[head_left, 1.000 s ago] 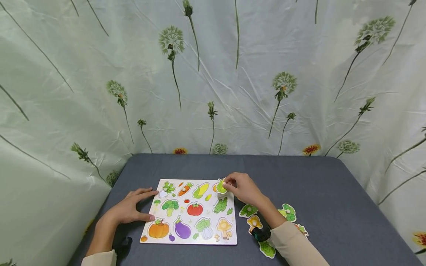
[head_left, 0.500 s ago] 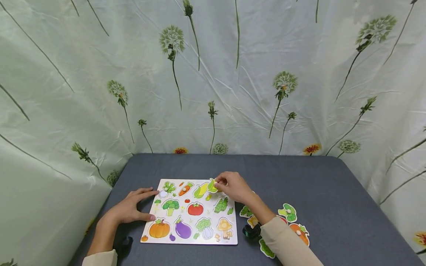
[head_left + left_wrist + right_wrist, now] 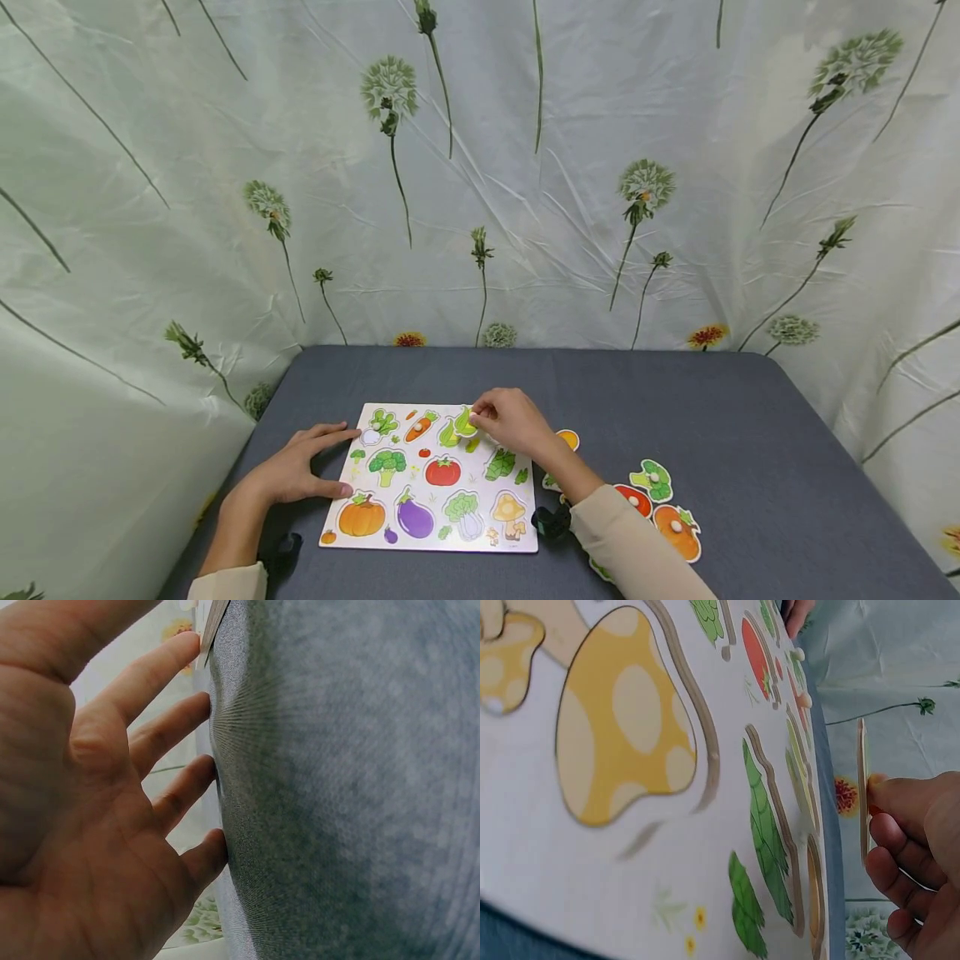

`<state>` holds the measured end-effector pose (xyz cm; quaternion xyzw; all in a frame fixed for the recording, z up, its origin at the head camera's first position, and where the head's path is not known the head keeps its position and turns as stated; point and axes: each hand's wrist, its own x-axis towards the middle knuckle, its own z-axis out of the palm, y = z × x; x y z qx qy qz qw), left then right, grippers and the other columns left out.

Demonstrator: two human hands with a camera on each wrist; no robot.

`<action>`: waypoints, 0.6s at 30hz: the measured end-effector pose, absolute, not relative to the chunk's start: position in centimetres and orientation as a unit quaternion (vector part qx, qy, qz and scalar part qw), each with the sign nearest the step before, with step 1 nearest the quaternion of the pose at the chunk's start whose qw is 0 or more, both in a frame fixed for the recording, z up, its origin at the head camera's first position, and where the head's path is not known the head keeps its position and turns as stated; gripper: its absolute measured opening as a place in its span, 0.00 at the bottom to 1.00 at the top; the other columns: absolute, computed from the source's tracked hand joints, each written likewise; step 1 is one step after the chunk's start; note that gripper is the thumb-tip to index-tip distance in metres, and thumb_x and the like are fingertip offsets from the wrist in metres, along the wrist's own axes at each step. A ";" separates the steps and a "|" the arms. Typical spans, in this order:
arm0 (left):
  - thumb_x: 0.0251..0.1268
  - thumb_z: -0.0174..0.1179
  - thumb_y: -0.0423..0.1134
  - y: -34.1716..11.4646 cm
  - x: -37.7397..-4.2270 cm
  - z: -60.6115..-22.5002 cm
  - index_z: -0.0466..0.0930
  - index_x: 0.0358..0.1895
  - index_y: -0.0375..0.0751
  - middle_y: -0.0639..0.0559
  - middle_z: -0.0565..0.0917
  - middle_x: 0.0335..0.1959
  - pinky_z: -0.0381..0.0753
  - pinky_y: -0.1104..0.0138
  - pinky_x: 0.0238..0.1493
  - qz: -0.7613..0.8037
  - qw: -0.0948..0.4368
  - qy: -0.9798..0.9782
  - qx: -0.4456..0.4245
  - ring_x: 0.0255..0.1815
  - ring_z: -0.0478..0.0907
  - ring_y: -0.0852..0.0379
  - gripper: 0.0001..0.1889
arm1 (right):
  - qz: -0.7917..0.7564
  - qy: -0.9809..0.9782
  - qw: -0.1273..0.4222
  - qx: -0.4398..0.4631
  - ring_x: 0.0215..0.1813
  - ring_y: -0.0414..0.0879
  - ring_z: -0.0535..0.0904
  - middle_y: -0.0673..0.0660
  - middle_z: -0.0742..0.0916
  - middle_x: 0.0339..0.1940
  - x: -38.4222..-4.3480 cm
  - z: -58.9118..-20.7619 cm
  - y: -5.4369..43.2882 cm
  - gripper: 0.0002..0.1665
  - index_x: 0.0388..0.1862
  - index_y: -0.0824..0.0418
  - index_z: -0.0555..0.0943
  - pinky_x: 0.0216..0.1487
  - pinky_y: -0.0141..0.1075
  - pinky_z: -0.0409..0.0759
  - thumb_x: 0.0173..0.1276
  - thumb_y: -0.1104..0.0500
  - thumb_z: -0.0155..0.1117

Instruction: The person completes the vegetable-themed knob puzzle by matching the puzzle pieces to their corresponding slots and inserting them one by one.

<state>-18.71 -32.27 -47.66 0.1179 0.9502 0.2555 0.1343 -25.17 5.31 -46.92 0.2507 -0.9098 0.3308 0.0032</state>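
A white vegetable puzzle board (image 3: 429, 543) lies on the table. My right hand (image 3: 513, 421) pinches a corn puzzle piece (image 3: 462, 423) above the board's far side, where it overlaps the printed corn. The right wrist view shows this piece (image 3: 862, 787) edge-on between thumb and fingers, standing off the board's surface. With fingers spread and fairly straight, my left hand (image 3: 296, 467) touches the board's left edge; its palm (image 3: 105, 847) faces the left wrist camera. A knobbed carrot piece (image 3: 420, 427) sits at the board's far side, beside a white-and-green turnip-like piece (image 3: 378, 425).
Loose pieces lie right of the board: a broccoli (image 3: 654, 481), a tomato (image 3: 632, 498), a pumpkin (image 3: 677, 533) and a yellow-orange one (image 3: 568, 438). My right forearm partly hides others. Behind the grey-covered table (image 3: 637, 392) hangs a flowered curtain (image 3: 555, 208).
My right hand has moved left along the board's far edge with the corn piece, from the top right corner to the printed corn. The left hand has stayed at the left edge.
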 end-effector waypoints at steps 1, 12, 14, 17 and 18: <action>0.45 0.79 0.61 -32.3 -18.7 -47.6 0.72 0.75 0.56 0.36 0.65 0.78 0.65 0.27 0.62 0.256 0.133 0.950 0.118 0.75 0.58 0.29 0.49 | 0.329 -0.911 0.003 0.250 0.31 0.36 0.75 0.45 0.84 0.29 -25.2 -47.0 5.2 0.06 0.39 0.54 0.89 0.35 0.31 0.74 0.71 0.54 0.71; 0.44 0.79 0.63 -32.4 -18.9 -47.8 0.73 0.74 0.56 0.37 0.65 0.78 0.64 0.26 0.62 0.250 0.137 0.953 0.106 0.74 0.58 0.30 0.49 | 0.329 -0.910 -0.013 0.250 0.28 0.34 0.74 0.42 0.83 0.26 -25.3 -48.0 4.0 0.06 0.37 0.53 0.90 0.34 0.30 0.73 0.70 0.52 0.72; 0.44 0.79 0.63 -32.4 -18.8 -47.8 0.73 0.74 0.56 0.37 0.65 0.78 0.64 0.26 0.62 0.251 0.137 0.952 0.107 0.74 0.58 0.30 0.49 | 0.330 -0.911 -0.019 0.246 0.28 0.34 0.75 0.42 0.83 0.26 -25.3 -48.1 3.8 0.06 0.38 0.53 0.90 0.34 0.30 0.74 0.70 0.52 0.72; 0.44 0.79 0.63 -32.3 -18.8 -47.8 0.73 0.74 0.56 0.37 0.65 0.78 0.64 0.26 0.63 0.251 0.136 0.952 0.109 0.74 0.59 0.30 0.49 | 0.329 -0.912 -0.020 0.243 0.28 0.34 0.75 0.42 0.84 0.25 -25.5 -48.4 3.5 0.06 0.37 0.53 0.90 0.34 0.30 0.74 0.70 0.52 0.72; 0.44 0.79 0.63 -32.3 -18.8 -47.8 0.73 0.74 0.56 0.37 0.65 0.78 0.64 0.26 0.63 0.252 0.136 0.952 0.110 0.74 0.59 0.30 0.49 | 0.327 -0.913 -0.019 0.244 0.28 0.34 0.75 0.42 0.84 0.25 -25.5 -48.4 3.5 0.06 0.37 0.53 0.90 0.34 0.30 0.74 0.70 0.53 0.72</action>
